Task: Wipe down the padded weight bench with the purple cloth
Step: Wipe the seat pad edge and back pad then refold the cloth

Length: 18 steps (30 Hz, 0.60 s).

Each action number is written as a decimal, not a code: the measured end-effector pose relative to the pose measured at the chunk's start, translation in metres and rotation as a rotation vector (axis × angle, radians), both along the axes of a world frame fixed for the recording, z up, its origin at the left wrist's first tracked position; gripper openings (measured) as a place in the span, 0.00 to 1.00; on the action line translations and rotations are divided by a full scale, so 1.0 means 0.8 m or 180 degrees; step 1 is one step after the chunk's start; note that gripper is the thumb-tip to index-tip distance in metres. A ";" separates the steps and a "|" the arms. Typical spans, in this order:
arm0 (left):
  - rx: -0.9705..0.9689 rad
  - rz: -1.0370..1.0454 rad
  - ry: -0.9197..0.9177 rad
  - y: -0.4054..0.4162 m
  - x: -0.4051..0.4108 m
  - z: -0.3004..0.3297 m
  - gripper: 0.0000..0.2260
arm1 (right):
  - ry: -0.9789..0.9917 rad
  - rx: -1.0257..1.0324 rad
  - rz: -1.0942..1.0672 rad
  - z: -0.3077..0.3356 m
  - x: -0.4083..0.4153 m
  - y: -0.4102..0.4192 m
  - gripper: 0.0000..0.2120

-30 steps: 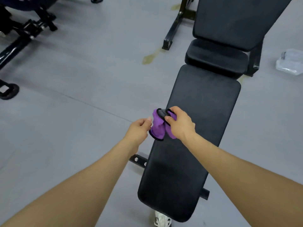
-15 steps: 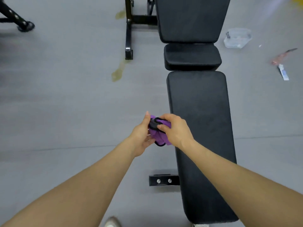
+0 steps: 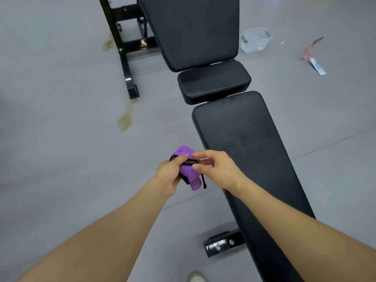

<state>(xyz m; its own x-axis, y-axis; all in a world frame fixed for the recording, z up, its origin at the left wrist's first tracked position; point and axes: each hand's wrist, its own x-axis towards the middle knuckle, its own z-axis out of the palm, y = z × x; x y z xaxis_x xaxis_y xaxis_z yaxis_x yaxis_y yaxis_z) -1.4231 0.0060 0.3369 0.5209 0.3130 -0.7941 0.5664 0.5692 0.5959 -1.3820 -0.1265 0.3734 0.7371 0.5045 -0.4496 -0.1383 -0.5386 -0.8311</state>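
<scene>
My left hand (image 3: 169, 176) curls its fingers around the bunched purple cloth (image 3: 188, 169), thumb pressed over its black-trimmed edge, and my right hand (image 3: 215, 169) pinches that same black edge between thumb and forefinger, the other fingers loosely bent. The cloth is crumpled into a lump between the two hands, held in the air just off the left edge of the bench, so I cannot give it a true long axis; a black-hemmed corner hangs down below my palms, and much of the fabric is hidden inside my left grip. Just to the right of my fingers lies the padded weight bench (image 3: 250, 151), black, its long pad running away from me and slightly leftward, its near end cut off by the bottom of the view under my right forearm. Beyond my fingers sits the small seat pad (image 3: 213, 82) and, farther on, the backrest (image 3: 193, 29), cut off at the top. Below my hands a metal foot bracket (image 3: 221, 243) juts out left of the bench; it carries a scuffed pale patch that I cannot read. Far off to the right on the grey floor (image 3: 61, 139) are a clear plastic container (image 3: 255, 40) and a small tube (image 3: 317, 67) whose printing is too small to make out. A yellowish stain (image 3: 126, 119) marks the floor to the upper left, near the black frame leg (image 3: 126, 64).
</scene>
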 end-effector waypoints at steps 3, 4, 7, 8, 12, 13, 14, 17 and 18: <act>0.0032 -0.0031 0.0051 0.022 0.017 -0.014 0.04 | -0.0083 -0.0235 -0.0370 -0.014 0.021 0.017 0.14; 0.0040 -0.0070 0.0075 0.029 0.023 -0.018 0.04 | -0.0144 -0.0369 -0.0490 -0.021 0.027 0.023 0.14; 0.0105 -0.0298 0.0161 0.058 0.051 -0.032 0.04 | -0.0230 -0.0764 -0.0712 -0.040 0.044 0.041 0.13; 0.0123 -0.0375 0.0164 0.070 0.058 -0.035 0.04 | -0.0224 -0.0869 -0.0764 -0.045 0.049 0.049 0.13; 0.0183 -0.0841 0.0027 0.116 0.094 -0.042 0.05 | -0.0304 -0.1201 -0.1081 -0.058 0.072 0.081 0.14; 0.0249 -0.0991 0.0007 0.128 0.100 -0.043 0.04 | -0.0299 -0.1275 -0.1111 -0.060 0.077 0.091 0.15; 0.0326 -0.1157 -0.0021 0.139 0.106 -0.045 0.03 | -0.0291 -0.1339 -0.1139 -0.063 0.082 0.100 0.15; 0.0655 -0.1546 -0.0094 0.166 0.123 -0.051 0.06 | -0.0290 -0.1560 -0.1165 -0.070 0.091 0.122 0.17; 0.0765 -0.1636 -0.0127 0.171 0.129 -0.056 0.08 | -0.0325 -0.1678 -0.1147 -0.075 0.095 0.124 0.17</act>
